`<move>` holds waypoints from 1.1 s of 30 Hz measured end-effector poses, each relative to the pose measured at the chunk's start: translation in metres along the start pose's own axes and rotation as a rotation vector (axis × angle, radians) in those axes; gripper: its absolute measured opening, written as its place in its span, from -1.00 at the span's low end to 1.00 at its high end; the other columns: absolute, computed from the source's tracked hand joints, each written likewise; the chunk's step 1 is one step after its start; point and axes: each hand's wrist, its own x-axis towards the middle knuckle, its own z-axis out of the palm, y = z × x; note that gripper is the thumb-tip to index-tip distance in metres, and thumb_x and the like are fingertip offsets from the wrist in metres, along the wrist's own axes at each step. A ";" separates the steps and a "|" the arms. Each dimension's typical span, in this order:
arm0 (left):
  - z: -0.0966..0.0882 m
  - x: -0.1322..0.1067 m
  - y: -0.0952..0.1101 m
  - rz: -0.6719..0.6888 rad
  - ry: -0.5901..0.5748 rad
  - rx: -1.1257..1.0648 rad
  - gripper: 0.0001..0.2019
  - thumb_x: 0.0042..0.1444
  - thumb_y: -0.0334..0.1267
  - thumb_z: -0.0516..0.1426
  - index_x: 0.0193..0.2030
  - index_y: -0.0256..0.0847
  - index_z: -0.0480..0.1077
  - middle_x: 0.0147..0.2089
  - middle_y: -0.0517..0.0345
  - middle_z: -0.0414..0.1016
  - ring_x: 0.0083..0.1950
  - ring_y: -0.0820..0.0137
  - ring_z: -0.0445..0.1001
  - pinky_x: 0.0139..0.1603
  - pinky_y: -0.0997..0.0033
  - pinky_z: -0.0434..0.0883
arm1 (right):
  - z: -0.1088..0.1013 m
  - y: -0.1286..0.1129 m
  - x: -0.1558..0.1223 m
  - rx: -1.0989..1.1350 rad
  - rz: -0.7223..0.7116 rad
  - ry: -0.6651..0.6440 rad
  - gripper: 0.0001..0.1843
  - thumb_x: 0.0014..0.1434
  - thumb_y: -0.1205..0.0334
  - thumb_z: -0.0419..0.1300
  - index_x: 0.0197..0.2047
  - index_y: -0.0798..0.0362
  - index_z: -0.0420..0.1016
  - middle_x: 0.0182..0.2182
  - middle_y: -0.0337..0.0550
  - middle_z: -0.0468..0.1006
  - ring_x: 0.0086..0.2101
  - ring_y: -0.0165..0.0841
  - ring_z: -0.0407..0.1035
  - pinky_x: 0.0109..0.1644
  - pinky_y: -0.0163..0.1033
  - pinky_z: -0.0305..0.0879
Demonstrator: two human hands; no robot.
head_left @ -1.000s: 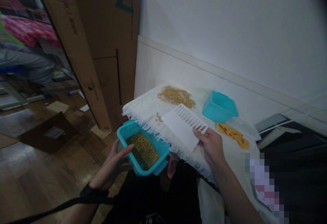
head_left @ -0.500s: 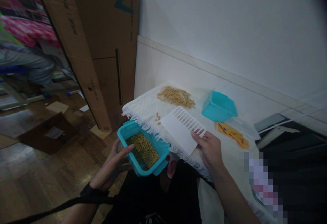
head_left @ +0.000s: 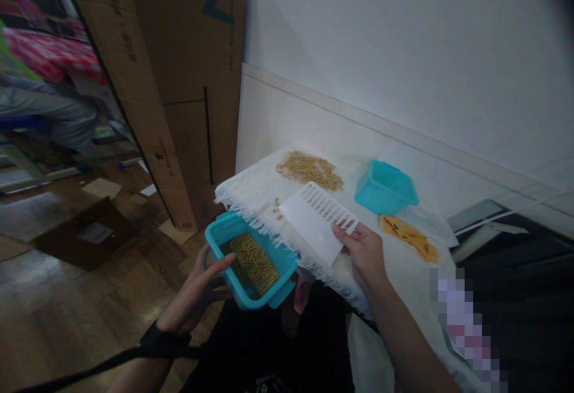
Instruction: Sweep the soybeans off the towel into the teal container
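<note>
Left hand (head_left: 197,292) grips turquoise bin (head_left: 278,254), beans (head_left: 255,262) inside; right hand (head_left: 368,253) holds slotted white plate (head_left: 309,228)

Left wrist (head_left: 174,317): wide black band (head_left: 164,338); long, narrow black strap (head_left: 89,367) crossing beside it; both forearms (head_left: 403,327) bare; lower body: black clothing (head_left: 262,345) with a small white marking (head_left: 269,384), lettering illegible.

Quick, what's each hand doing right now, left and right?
Left hand: closed on the rim of the blue tub with beans inside.
Right hand: closed, holding the white slotted scraper by its slotted end.
</note>
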 end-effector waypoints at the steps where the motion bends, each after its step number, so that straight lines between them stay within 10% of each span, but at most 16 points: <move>1: 0.000 0.000 0.000 0.001 0.000 -0.001 0.17 0.06 0.00 0.50 0.66 0.24 -0.10 0.47 -0.26 0.46 0.02 -0.04 0.76 -0.06 -0.06 0.70 | 0.000 0.000 0.001 -0.002 0.000 -0.003 -0.37 -0.26 -0.16 0.68 -0.18 0.05 0.76 -0.35 -0.03 0.78 -0.36 -0.02 0.66 -0.29 -0.01 0.58; 33: -0.004 0.003 0.002 0.018 0.029 -0.008 0.17 0.03 0.00 0.52 0.66 0.27 -0.06 0.46 -0.22 0.47 0.01 -0.05 0.76 -0.07 -0.09 0.70 | 0.010 -0.001 -0.001 0.034 0.103 -0.208 -0.41 -0.25 -0.11 0.70 -0.21 0.05 0.77 -0.32 0.00 0.79 -0.34 -0.02 0.68 -0.25 0.02 0.64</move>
